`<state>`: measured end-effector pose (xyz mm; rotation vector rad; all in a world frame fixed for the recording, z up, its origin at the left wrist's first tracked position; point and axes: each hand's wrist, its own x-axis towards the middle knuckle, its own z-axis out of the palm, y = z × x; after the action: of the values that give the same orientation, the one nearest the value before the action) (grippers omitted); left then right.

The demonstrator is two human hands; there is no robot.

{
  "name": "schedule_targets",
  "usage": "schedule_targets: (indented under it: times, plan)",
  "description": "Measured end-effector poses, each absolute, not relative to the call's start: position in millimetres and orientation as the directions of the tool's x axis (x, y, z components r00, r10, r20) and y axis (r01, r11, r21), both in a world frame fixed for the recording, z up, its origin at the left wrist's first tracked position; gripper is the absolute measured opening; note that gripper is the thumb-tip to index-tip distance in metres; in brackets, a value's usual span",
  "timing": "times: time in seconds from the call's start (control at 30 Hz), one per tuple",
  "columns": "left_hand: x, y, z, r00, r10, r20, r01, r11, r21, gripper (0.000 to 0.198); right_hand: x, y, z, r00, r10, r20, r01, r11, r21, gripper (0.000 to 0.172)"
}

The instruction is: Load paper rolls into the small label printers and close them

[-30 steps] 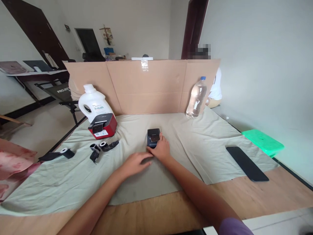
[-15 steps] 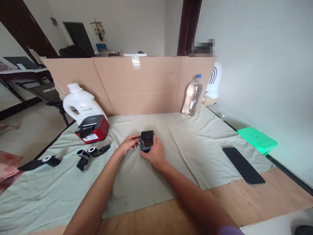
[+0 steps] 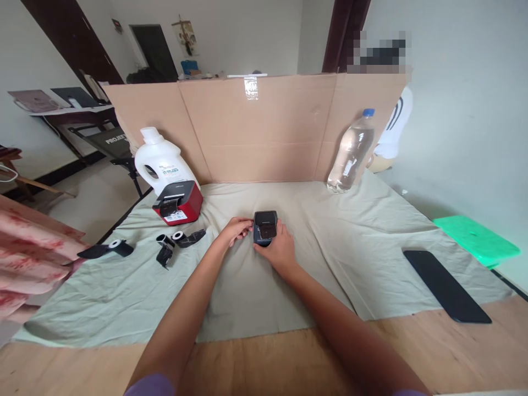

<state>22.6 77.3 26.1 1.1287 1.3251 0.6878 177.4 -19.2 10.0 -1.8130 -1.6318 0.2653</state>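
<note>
A small dark label printer (image 3: 265, 216) sits on the green cloth in the middle, with a glossy black strip at its front opening. My right hand (image 3: 282, 247) is wrapped round its right side and front edge, thumb at the near left corner. On the other side, my left hand (image 3: 238, 231) has its fingers curled, with the fingertips against the printer's left side. What the left fingertips press on is too small to make out. A red and black label printer (image 3: 187, 204) stands farther left, a black strip hanging from its front.
Rolls of black strip (image 3: 121, 247) lie on the left of the cloth (image 3: 231, 316). A white jug (image 3: 165, 159) and a water bottle (image 3: 352, 154) stand before a cardboard screen (image 3: 264, 132). At right are a black phone (image 3: 447, 286) and a green stool (image 3: 476, 239). A person sits behind the screen.
The camera view has turned a little, so everything appears farther right. Both hands stay at the small printer, with little visible change in their grip.
</note>
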Motion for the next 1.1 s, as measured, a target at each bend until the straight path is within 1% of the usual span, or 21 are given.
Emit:
schedule_targets:
  times: [0.1, 0.37, 0.63, 0.9, 1.1]
  plan:
    - [25, 77, 27, 0.157, 0.904, -0.397, 0.209, 0.362, 0.908, 0.021, 177, -19, 9, 0.202, 0.94, 0.276, 0.797, 0.006, -0.604, 0.1]
    - [29, 74, 29, 0.129, 0.91, -0.394, 0.215, 0.362, 0.907, 0.022, 176, -18, 6, 0.204, 0.936, 0.287, 0.804, 0.007, -0.595, 0.099]
    - [31, 70, 32, 0.118, 0.922, -0.368, 0.2, 0.341, 0.919, 0.02, 176, -19, 8, 0.2, 0.936, 0.29, 0.807, 0.011, -0.59, 0.099]
    - [31, 67, 34, 0.125, 0.927, -0.355, 0.202, 0.327, 0.923, 0.01, 176, -19, 7, 0.192, 0.927, 0.322, 0.818, 0.031, -0.574, 0.095]
    - [30, 70, 31, 0.129, 0.924, -0.36, 0.205, 0.33, 0.921, 0.008, 177, -17, 3, 0.192, 0.916, 0.352, 0.818, 0.049, -0.573, 0.095]
